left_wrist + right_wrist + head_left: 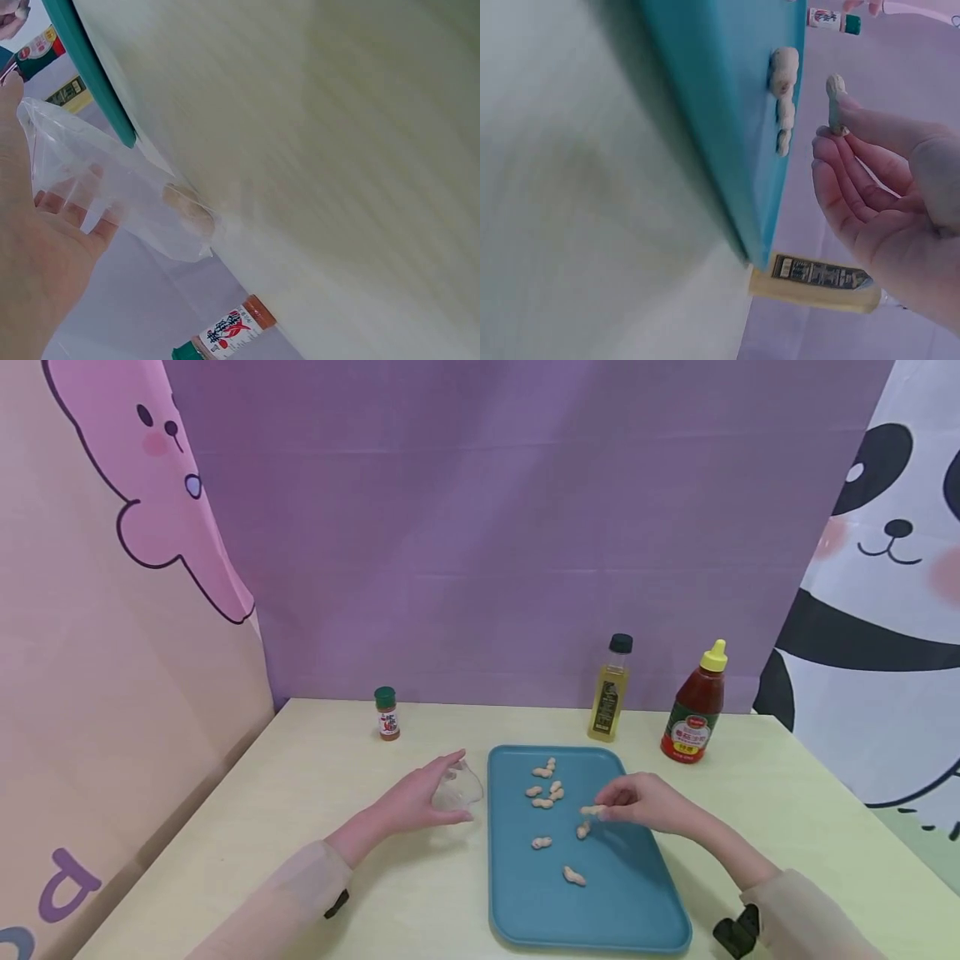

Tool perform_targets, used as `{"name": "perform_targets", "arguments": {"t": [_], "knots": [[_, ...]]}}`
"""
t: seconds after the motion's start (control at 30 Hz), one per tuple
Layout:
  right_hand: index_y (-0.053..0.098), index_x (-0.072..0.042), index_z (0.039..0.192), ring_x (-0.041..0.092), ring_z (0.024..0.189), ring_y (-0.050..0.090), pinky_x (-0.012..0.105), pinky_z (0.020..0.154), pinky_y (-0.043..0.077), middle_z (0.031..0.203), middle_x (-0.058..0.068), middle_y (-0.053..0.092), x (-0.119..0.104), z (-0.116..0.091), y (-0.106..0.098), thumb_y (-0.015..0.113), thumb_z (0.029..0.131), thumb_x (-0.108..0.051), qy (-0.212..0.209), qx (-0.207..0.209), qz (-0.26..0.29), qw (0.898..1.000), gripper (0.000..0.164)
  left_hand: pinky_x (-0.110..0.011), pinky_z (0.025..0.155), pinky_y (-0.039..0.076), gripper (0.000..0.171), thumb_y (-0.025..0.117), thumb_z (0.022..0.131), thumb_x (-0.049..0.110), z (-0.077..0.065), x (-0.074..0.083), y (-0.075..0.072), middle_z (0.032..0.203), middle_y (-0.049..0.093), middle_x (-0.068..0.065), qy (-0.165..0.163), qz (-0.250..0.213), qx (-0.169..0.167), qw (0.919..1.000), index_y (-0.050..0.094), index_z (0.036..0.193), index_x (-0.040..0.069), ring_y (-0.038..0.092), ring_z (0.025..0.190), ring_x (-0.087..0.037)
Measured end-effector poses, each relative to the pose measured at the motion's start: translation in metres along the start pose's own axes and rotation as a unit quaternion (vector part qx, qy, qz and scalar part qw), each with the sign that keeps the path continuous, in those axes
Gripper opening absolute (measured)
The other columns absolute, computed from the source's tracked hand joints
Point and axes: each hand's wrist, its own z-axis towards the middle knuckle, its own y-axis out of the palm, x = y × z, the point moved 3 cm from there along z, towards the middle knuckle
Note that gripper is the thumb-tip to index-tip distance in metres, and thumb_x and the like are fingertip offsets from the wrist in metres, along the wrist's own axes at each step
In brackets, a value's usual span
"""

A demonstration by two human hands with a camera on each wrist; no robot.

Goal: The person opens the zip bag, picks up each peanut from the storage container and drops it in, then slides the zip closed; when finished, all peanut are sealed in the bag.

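My left hand (418,795) holds a clear plastic bag (463,787) by its mouth, thumb and fingers spread apart, just left of the blue tray (592,914). In the left wrist view a peanut (189,210) in its shell lies at the bottom of the bag. Over the tray's right side, my right hand (647,802) pinches another peanut (591,810) between thumb and fingertips. The right wrist view shows that pinched peanut (835,105) raised off the tray. Several more peanuts (574,876) lie scattered on the tray, most toward its far half.
A small green-capped seasoning jar (387,714) stands at the back left of the pale table (247,793). Behind the tray is an oil bottle (610,693) with a dark cap. Right of it stands a red sauce bottle (693,714) with a yellow cap.
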Motion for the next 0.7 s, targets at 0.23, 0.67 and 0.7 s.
{"name": "perform_targets", "arguments": {"t": [0.23, 0.67, 0.7], "knots": [[0.069, -0.009, 0.102, 0.012, 0.082, 0.062, 0.019, 0.069, 0.052, 0.094, 0.002, 0.069, -0.018, 0.011, 0.0, 0.067, 0.086, -0.027, -0.019, 0.026, -0.008, 0.999, 0.024, -0.042, 0.106, 0.039, 0.096, 0.074, 0.075, 0.05, 0.0, 0.0, 0.0, 0.145, 0.042, -0.005, 0.007, 0.002, 0.0, 1.0, 0.025, 0.149, 0.012, 0.047, 0.128, -0.024], [0.069, -0.012, 0.102, 0.01, 0.076, 0.061, 0.022, 0.066, 0.052, 0.087, 0.0, 0.068, -0.05, 0.04, 0.014, 0.066, 0.087, -0.027, -0.066, 0.086, 0.021, 0.994, 0.021, -0.04, 0.109, 0.036, 0.097, 0.077, 0.073, 0.046, 0.001, 0.002, 0.001, 0.145, 0.042, -0.006, -0.003, -0.021, -0.012, 0.9997, 0.027, 0.147, 0.009, 0.042, 0.132, -0.024], [0.069, -0.011, 0.102, 0.01, 0.076, 0.061, 0.022, 0.065, 0.053, 0.088, 0.0, 0.068, -0.053, 0.043, 0.016, 0.066, 0.087, -0.026, -0.07, 0.09, 0.021, 0.993, 0.021, -0.039, 0.108, 0.037, 0.096, 0.077, 0.073, 0.046, 0.001, 0.002, 0.001, 0.144, 0.043, -0.005, -0.004, -0.02, -0.013, 0.9997, 0.028, 0.147, 0.009, 0.044, 0.131, -0.024]]}}
